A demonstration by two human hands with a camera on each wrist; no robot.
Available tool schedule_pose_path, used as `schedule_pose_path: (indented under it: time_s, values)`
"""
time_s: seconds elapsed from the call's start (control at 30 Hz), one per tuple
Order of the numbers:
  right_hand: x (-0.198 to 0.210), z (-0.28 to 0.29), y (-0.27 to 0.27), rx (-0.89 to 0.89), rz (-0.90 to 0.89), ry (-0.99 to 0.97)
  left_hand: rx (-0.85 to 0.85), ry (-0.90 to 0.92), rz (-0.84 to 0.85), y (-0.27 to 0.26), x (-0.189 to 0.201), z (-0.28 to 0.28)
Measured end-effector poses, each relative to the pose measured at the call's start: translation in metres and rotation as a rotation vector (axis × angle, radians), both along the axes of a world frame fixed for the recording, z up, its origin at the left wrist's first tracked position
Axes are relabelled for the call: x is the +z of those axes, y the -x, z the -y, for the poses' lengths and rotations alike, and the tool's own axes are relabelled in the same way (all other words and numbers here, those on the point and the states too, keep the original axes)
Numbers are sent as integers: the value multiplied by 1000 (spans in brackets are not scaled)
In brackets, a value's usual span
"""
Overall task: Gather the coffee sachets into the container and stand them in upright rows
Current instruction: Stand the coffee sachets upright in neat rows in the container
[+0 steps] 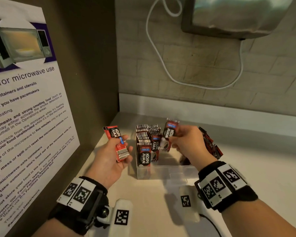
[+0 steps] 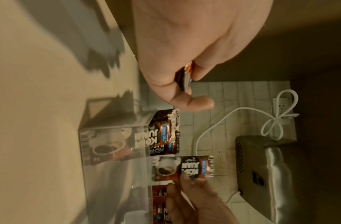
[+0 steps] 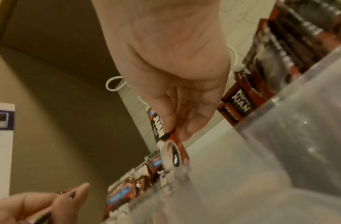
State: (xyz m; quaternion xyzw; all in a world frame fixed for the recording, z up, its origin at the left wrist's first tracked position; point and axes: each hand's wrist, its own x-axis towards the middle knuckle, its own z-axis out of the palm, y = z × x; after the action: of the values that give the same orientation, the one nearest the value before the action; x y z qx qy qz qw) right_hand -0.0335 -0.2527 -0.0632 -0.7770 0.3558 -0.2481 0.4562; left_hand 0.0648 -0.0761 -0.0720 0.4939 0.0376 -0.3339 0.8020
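A clear plastic container (image 1: 162,171) stands on the white counter, with several red and black coffee sachets (image 1: 144,142) upright along its left side. My left hand (image 1: 113,154) holds a small stack of sachets (image 1: 117,144) left of the container. My right hand (image 1: 181,139) pinches one sachet (image 1: 169,132) above the container's middle, the sachet (image 2: 184,168) upright over the open space. More sachets (image 1: 210,142) lean in a loose pile at the container's right side. In the right wrist view the pinched sachet (image 3: 169,145) hangs just above the container wall (image 3: 280,151).
A brown side wall with a microwave-use poster (image 1: 24,108) closes the left. A tiled back wall carries a white cable (image 1: 161,62) and a metal appliance (image 1: 237,16) overhead. White counter (image 1: 263,168) extends to the right of the container.
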Motion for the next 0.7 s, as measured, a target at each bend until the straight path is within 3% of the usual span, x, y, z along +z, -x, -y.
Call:
schedule_pose_path:
  time_s: [0.1, 0.23, 0.7]
  values:
    - [-7, 1, -3, 70, -197, -59, -6, -11, 34, -1, -3, -1]
    - [-13, -4, -15, 107, -273, -120, -10, -52, 91, 0, -6, -2]
    - [-30, -1, -28, 63, -229, -27, -63, 6, 105, 1, -8, -5]
